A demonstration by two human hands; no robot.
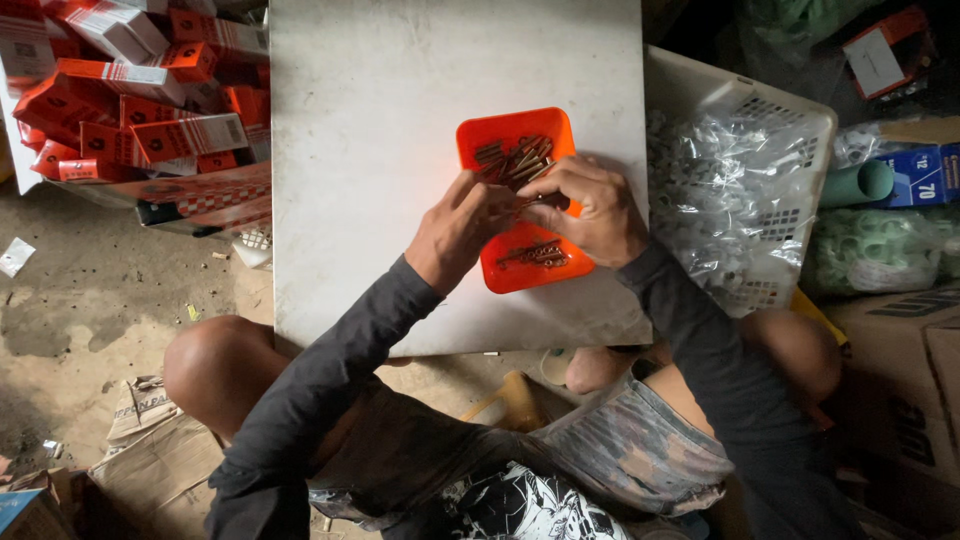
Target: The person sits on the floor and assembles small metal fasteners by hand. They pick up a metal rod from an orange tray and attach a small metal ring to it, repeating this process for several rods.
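Both hands meet over the orange tray [520, 262], fingertips pressed together on a small bunch of screws [535, 200] held between them. The left hand [455, 232] comes in from the lower left with fingers curled; the right hand [592, 208] arches over the tray's right edge, its fingers pinching down on the same bunch. How many screws are held cannot be told.

The tray sits on a white board [380, 150] that serves as a low table, worn and smudged, resting above the person's bare knees. Below and to the left lies a dirty concrete floor [90, 290] with scraps of cardboard [150, 440].

The tray is shallow and rectangular, with loose brownish screws heaped at its far end and a few more near its close end. Just right of the board stands a white plastic basket [790, 130] filled with clear bags of small white parts. At the upper left is a pile of orange and white boxes [140, 90]. Brown cartons [900, 360] stand at the far right.
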